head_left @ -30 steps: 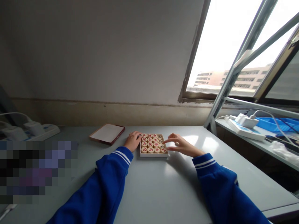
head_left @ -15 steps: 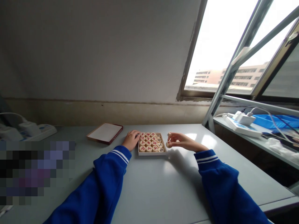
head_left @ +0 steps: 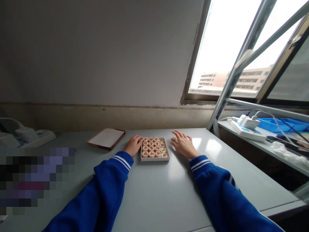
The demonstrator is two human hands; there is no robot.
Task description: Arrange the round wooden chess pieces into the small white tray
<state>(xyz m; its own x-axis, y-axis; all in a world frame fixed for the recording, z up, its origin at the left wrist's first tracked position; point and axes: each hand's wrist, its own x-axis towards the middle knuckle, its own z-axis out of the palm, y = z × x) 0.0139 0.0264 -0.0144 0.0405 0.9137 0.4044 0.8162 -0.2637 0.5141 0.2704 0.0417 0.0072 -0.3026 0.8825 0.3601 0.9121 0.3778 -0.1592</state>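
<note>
A shallow white box (head_left: 154, 159) of round wooden chess pieces (head_left: 154, 148) with red and black characters sits on the grey table (head_left: 156, 190). My left hand (head_left: 133, 144) rests curled against the box's left edge, touching it. My right hand (head_left: 183, 144) lies to the right of the box with fingers stretched flat on the table. One loose chess piece (head_left: 173, 139) lies on the table just under its fingertips. Both arms wear blue sleeves with white stripes.
The box's lid (head_left: 106, 138), white inside with a dark red rim, lies left of the box. A power strip (head_left: 36, 137) sits far left. A metal frame (head_left: 231, 80) and a side shelf with a charger (head_left: 247, 122) and blue tray (head_left: 282, 124) stand at the right, by the window.
My right hand picked a piece from the box's right side, carried it right and back, and set it on the table; its fingers are now spread flat. The left hand stayed put.
</note>
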